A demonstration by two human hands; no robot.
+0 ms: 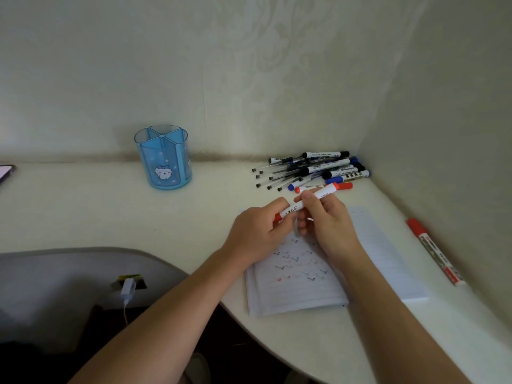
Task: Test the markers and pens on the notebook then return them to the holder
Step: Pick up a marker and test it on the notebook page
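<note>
Both my hands hold one white marker with red ends point(321, 195) above the open notebook point(382, 245). My left hand point(257, 231) grips its lower red cap end. My right hand point(324, 217) pinches the barrel near the middle. The notebook page carries several small red, blue and black test marks. A pile of pens and markers point(313, 170) lies at the back right corner of the desk. The blue translucent holder point(164, 157) with a cat picture stands upright at the back left, with nothing in it. Another red marker point(435, 252) lies right of the notebook.
The white desk point(110, 212) meets walls behind and on the right. Its front edge curves inward by a grey chair back point(69, 273). A white charger with a cable point(128, 289) hangs below. A phone's corner point(5, 171) shows at the far left.
</note>
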